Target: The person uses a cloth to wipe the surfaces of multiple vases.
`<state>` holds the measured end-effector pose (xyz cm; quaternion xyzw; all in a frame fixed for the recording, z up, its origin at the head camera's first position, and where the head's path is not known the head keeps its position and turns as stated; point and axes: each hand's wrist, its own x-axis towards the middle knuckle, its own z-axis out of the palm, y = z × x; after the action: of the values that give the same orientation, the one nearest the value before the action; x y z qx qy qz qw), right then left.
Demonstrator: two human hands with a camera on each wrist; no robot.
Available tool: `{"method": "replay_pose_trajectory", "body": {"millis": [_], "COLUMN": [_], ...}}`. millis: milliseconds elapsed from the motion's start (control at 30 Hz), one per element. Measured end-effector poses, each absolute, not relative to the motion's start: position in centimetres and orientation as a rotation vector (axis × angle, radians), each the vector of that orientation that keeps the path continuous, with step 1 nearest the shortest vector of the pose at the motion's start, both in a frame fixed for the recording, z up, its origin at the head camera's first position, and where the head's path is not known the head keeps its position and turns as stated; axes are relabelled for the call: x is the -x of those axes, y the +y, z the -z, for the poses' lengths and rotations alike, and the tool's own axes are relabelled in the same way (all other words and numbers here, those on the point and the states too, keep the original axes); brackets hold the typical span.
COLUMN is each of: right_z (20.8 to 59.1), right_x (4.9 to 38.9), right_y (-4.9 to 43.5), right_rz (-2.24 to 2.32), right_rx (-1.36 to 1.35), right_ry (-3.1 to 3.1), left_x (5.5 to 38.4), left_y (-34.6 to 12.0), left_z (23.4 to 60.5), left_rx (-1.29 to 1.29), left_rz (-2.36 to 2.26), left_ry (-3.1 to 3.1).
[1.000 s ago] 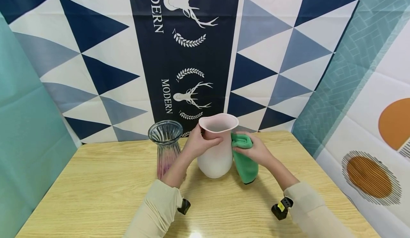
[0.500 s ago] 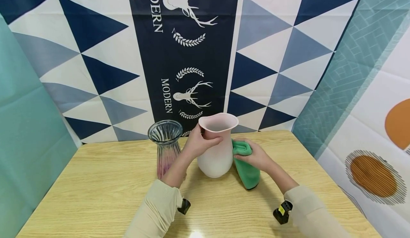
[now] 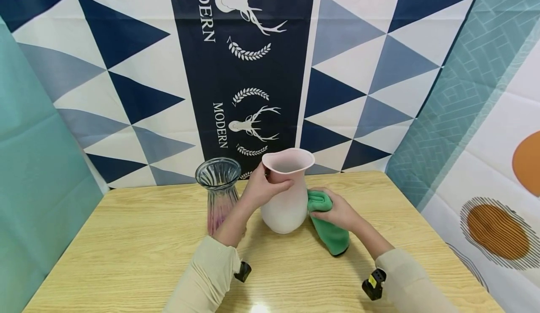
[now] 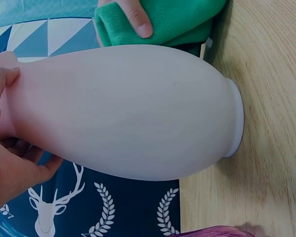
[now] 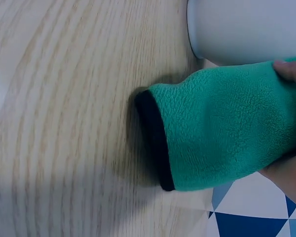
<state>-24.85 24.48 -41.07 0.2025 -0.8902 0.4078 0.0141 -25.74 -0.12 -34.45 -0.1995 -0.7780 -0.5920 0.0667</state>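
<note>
A pink-to-white vase stands upright on the wooden table. My left hand grips it round the neck, thumb on the near side, as the left wrist view also shows on the pink neck. Against the vase's right side, my right hand holds a folded green cloth. In the right wrist view the cloth hangs down with its dark-edged end close to the table. My thumb lies on top of it.
Left of the pink vase stands a ribbed glass vase, bluish at the rim and purple lower down, partly behind my left forearm. The wooden table meets a patterned backdrop at its far edge.
My right hand has slid down the vase's right side with the green cloth, whose lower end has swung to the right. The left hand and the vase have stayed in place.
</note>
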Motion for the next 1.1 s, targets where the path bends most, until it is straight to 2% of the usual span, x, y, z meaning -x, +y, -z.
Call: {"method": "replay_pose_trajectory", "body": {"millis": [400, 767, 1100], "right_z": [40.7, 40.2, 41.7], "right_x": [24.6, 23.9, 24.1], "right_y": [24.7, 24.5, 25.4], "right_rz": [-1.092, -0.313, 0.05], "right_rx": [-0.693, -0.736, -0.793], "right_ry": [-2.829, -2.813, -2.62], "left_x": [26.0, 25.8, 25.1], "left_y": [-0.3, -0.6, -0.9], "left_z": [35.0, 35.4, 35.5], "left_rx": [0.677, 0.712, 0.643], "left_rz": [1.78, 1.766, 1.682], "left_ry": [-2.296, -2.308, -2.365]}}
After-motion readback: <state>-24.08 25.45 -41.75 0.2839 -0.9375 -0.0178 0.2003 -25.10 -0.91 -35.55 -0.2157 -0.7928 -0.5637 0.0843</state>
